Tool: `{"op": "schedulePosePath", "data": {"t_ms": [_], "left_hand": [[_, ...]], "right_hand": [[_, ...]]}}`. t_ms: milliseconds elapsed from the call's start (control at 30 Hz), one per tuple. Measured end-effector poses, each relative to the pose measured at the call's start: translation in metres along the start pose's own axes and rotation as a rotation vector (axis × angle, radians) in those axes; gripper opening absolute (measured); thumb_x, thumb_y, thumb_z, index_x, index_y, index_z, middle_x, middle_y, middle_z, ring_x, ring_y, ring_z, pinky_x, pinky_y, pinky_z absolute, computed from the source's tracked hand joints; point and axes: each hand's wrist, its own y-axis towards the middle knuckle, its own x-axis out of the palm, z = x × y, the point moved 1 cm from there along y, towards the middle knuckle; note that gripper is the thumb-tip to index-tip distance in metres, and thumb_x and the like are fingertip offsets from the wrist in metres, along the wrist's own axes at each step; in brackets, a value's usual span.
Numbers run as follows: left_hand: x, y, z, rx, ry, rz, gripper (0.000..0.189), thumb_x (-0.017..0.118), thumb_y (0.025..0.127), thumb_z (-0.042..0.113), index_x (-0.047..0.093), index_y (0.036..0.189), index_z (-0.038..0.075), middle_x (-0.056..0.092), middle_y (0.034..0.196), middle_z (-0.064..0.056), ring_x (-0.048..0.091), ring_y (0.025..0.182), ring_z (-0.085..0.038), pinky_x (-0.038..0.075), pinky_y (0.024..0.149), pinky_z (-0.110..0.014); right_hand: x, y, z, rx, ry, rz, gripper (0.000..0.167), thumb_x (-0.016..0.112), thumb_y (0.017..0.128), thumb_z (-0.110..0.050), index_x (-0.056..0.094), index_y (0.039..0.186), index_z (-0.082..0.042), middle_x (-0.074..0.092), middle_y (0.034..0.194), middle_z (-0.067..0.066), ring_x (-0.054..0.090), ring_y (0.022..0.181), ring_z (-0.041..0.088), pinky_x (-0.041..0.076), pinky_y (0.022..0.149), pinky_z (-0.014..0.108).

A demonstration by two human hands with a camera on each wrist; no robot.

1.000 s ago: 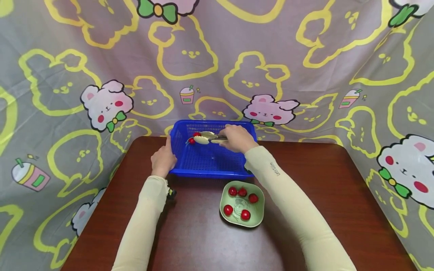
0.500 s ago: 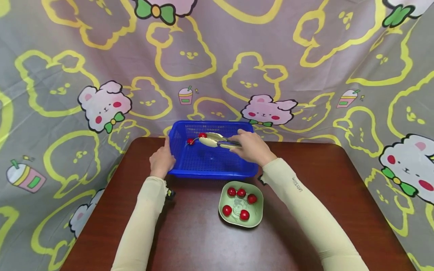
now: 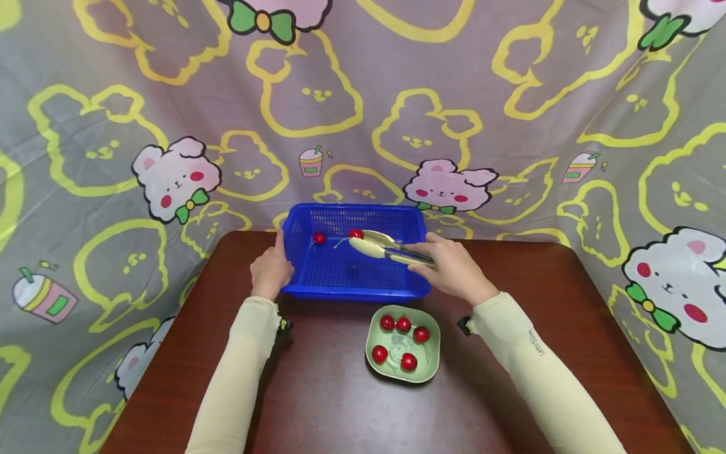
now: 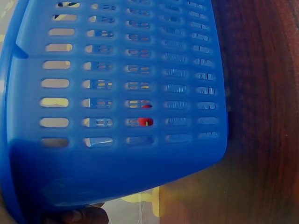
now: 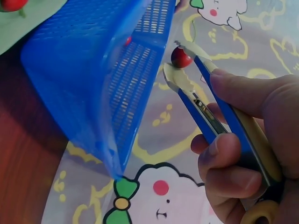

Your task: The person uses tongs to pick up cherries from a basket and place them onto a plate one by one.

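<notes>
My right hand [image 3: 454, 268] grips a pair of cream-tipped tongs [image 5: 205, 109], fingers and thumb curled round the handles. Between the tong tips is a red cherry [image 5: 181, 58] with a thin green stem, raised over the blue plastic basket [image 3: 351, 291]. One more cherry [image 3: 319, 238] lies inside the basket toward its back left. My left hand [image 3: 271, 270] holds the basket's left rim, index finger stretched along it; in the left wrist view a few fingertips [image 4: 86, 216] show below the rim and the perforated wall fills much of the picture.
A pale green square bowl [image 3: 403, 374] with several cherries sits in front of the basket, toward my body. Both stand on a brown wooden table [image 3: 533, 302]. A patterned cloth [image 3: 340, 63] hangs behind and at both sides.
My right hand has drawn back to the right with the tongs, carrying the cherry away from the other one in the basket. The left hand has stayed on the rim.
</notes>
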Motion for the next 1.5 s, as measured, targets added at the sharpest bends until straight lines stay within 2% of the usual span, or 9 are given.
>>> {"op": "schedulePosePath", "data": {"t_ms": [100,300,767,1000,1233,1400,1500], "left_hand": [[0.002,0.0,-0.001,0.002,0.005,-0.01,0.086,0.062,0.096,0.018,0.014,0.166,0.011,0.065,0.128,-0.028,0.068,0.101,-0.049,0.053,0.083,-0.063],[0.002,0.0,-0.001,0.007,0.014,-0.007,0.087,0.063,0.095,0.018,0.013,0.166,0.01,0.065,0.127,-0.029,0.068,0.1,-0.049,0.053,0.082,-0.063],[0.002,0.001,0.003,0.013,0.017,-0.009,0.087,0.063,0.096,0.018,0.013,0.167,0.01,0.065,0.128,-0.028,0.068,0.1,-0.049,0.053,0.084,-0.062],[0.003,0.001,0.001,0.011,0.01,-0.01,0.087,0.064,0.095,0.018,0.014,0.166,0.01,0.065,0.128,-0.028,0.068,0.101,-0.049,0.053,0.083,-0.062],[0.0,0.0,0.002,0.007,0.01,-0.01,0.086,0.063,0.095,0.018,0.014,0.166,0.011,0.065,0.129,-0.028,0.068,0.099,-0.049,0.053,0.082,-0.062],[0.0,0.0,0.001,0.006,0.001,0.001,0.086,0.062,0.094,0.017,0.015,0.166,0.011,0.065,0.127,-0.029,0.068,0.101,-0.051,0.053,0.083,-0.063],[0.001,0.001,0.0,0.003,-0.002,0.002,0.087,0.062,0.093,0.016,0.015,0.166,0.012,0.065,0.127,-0.029,0.068,0.101,-0.051,0.053,0.083,-0.063]], "right_hand": [[0.0,-0.01,0.005,0.007,0.004,0.003,0.044,0.079,0.093,-0.031,0.072,0.133,-0.016,0.065,0.098,0.007,0.056,0.075,0.02,0.044,0.066,0.035],[-0.002,-0.024,0.01,0.017,0.002,0.014,0.043,0.081,0.091,-0.028,0.073,0.132,-0.017,0.053,0.083,0.001,0.048,0.067,0.017,0.038,0.06,0.032],[-0.017,-0.054,0.018,0.022,0.043,0.011,0.044,0.082,0.09,-0.03,0.073,0.132,-0.019,0.051,0.081,-0.003,0.047,0.068,0.013,0.041,0.06,0.029],[-0.027,-0.069,0.021,-0.003,0.085,0.007,0.043,0.082,0.09,-0.028,0.073,0.132,-0.023,0.052,0.082,-0.007,0.048,0.069,0.01,0.044,0.062,0.027],[-0.039,-0.089,0.025,-0.065,0.068,-0.037,0.045,0.083,0.089,-0.026,0.073,0.132,-0.025,0.046,0.08,-0.01,0.044,0.068,0.006,0.041,0.06,0.023],[-0.048,-0.103,0.027,-0.097,0.081,-0.07,0.042,0.084,0.087,-0.027,0.075,0.128,-0.028,0.048,0.08,-0.013,0.042,0.068,0.003,0.04,0.062,0.022],[-0.051,-0.11,0.029,-0.08,0.077,-0.089,0.041,0.085,0.087,-0.029,0.075,0.127,-0.03,0.061,0.092,-0.013,0.055,0.079,0.005,0.047,0.069,0.026]]}}
